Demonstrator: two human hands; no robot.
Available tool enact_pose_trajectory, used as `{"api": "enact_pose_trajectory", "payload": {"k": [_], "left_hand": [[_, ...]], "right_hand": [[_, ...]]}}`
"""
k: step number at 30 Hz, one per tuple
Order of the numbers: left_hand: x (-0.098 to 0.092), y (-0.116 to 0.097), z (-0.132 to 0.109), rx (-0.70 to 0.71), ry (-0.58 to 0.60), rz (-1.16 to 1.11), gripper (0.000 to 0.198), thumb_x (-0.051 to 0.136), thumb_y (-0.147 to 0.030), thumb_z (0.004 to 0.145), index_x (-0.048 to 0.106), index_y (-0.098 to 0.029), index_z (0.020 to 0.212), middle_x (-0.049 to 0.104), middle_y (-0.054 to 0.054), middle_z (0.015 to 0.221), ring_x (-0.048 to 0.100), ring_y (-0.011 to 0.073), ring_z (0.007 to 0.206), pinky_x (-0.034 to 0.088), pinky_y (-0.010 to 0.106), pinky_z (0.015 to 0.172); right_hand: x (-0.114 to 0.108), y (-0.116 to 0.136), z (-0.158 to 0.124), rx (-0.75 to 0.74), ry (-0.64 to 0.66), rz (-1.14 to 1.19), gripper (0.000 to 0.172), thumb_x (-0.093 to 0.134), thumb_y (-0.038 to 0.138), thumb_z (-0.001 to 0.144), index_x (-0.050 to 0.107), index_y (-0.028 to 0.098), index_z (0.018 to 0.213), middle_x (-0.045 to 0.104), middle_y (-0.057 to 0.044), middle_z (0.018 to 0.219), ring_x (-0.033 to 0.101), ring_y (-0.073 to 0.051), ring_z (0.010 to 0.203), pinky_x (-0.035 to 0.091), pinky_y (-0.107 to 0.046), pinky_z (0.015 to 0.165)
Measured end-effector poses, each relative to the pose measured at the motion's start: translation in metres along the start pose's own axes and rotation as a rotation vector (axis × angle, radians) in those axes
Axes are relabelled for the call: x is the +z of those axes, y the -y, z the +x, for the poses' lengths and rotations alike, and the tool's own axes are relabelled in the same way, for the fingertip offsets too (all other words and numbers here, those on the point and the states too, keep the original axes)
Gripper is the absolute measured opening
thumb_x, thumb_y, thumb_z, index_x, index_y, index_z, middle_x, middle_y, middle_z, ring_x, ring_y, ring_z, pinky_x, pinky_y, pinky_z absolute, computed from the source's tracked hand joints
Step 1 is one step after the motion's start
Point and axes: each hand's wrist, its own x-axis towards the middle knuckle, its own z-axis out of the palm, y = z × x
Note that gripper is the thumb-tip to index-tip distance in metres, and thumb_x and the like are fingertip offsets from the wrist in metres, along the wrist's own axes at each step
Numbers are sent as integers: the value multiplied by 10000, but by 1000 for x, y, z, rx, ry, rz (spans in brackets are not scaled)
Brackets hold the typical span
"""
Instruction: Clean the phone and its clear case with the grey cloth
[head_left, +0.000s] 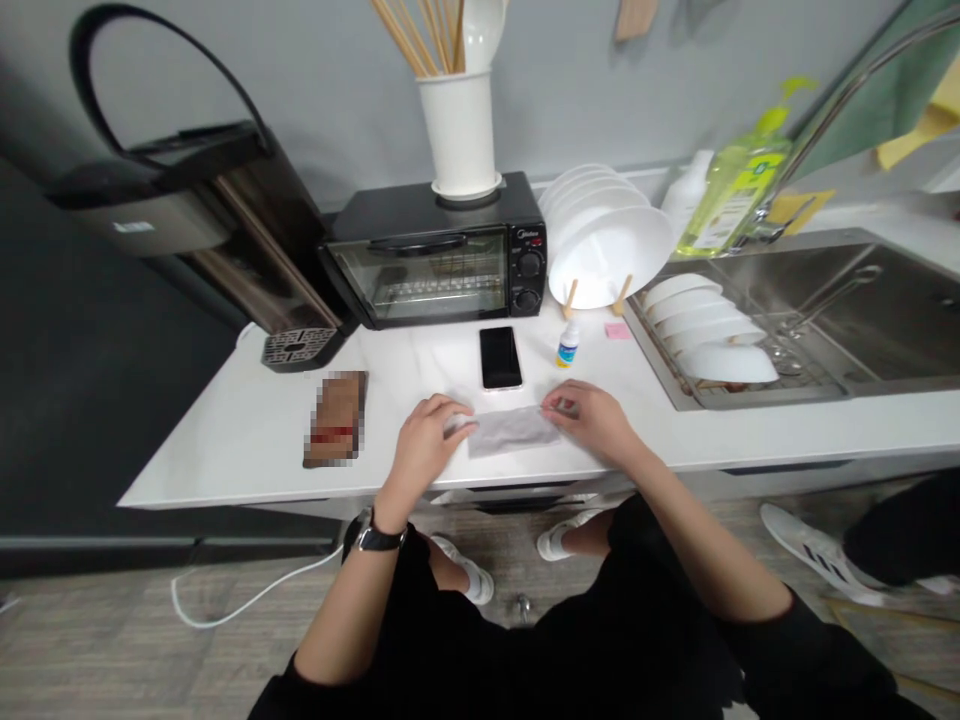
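A thin light-grey cloth lies as a flat, wrinkled strip near the counter's front edge. At its left end my left hand has thumb and fingers closed on the edge. My right hand pinches the upper right corner between thumb and fingertips. Just behind the cloth lies a phone with a dark screen. A small white bottle with a blue and yellow label stands behind my right hand. To the left of my left hand is a brown flat item, blurred by pixelation.
A black toaster oven carries a white utensil holder. Left of it stands a tall dispenser. Plates stand in a rack beside the sink, which holds bowls. Another person's shoe shows at right.
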Motion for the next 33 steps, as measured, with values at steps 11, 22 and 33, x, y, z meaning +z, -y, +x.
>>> {"api": "enact_pose_trajectory", "payload": {"k": [11, 22, 33], "left_hand": [[-10, 1, 13, -65, 38, -239, 65, 844, -258, 938, 792, -245, 900, 837, -7, 915, 777, 198, 871, 549, 311, 823], [-16, -1, 19, -33, -16, -194, 159, 899, -253, 887, 749, -231, 838, 808, -1, 902, 729, 198, 860, 524, 324, 823], [-15, -2, 24, 111, -16, -218, 136, 793, -179, 967, 832, -275, 1055, 773, 19, 995, 701, 227, 995, 555, 397, 953]], "right_hand": [[0, -7, -2, 21, -99, 203, 389, 733, 603, 967, 863, 245, 888, 865, -75, 909, 791, -255, 803, 584, -384, 747], [1, 3, -2, -10, -314, 94, 457, 746, 681, 952, 803, 254, 799, 820, -71, 826, 730, -252, 752, 593, -416, 748], [-6, 12, -9, -213, -266, 145, 239, 713, 485, 1038, 825, 286, 968, 797, -78, 970, 753, -275, 958, 632, -456, 895]]}}
